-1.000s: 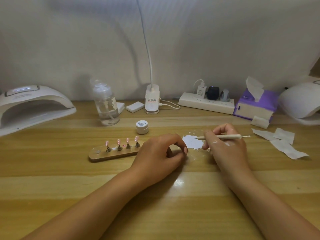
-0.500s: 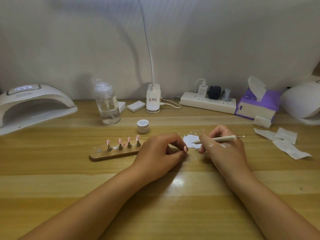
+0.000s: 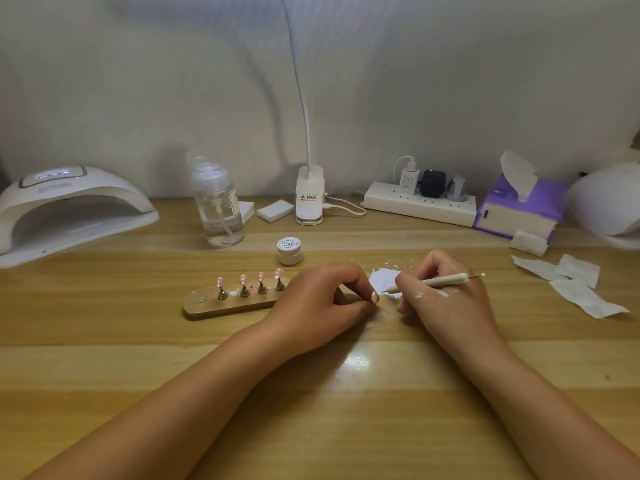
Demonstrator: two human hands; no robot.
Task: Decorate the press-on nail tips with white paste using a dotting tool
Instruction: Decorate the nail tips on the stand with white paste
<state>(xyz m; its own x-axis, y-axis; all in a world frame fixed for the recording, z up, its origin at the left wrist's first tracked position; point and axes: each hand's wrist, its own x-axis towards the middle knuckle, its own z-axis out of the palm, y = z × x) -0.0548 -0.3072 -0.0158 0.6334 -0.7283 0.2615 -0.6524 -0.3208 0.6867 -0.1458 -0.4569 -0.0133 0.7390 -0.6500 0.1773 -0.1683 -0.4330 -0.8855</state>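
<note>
Four pink tips [image 3: 242,280] stand in a row on a wooden stand [image 3: 207,308] on the counter [image 3: 104,341], left of the hands. They look too small here to show any white dots, so I cannot say that one is done. A bit of white sits on the stand by the second tip.

The left hand [image 3: 322,299] rests just right of the stand. Its grip is curled, thumb to finger, but I cannot tell if it holds anything. Between the two hands lies a white patch of paste [image 3: 381,280].

The right hand [image 3: 446,299] has its grip pinched round the tool [image 3: 436,280], like a pen. The tool's front end is down at the edge of the paste. White smears show on the back of that hand. I think this is the step of picking up paste, so most of the dotting looks left to do.

Now the writing. The big white lamp [image 3: 69,209] at far left has grey letters on top, too blurred to read. The clear bottle [image 3: 218,209] has its label turned away. The small white jar [image 3: 289,250] behind the left hand says "Painted" on its lid. The clip light [image 3: 309,199] has a red and black label, too small to read.
</note>
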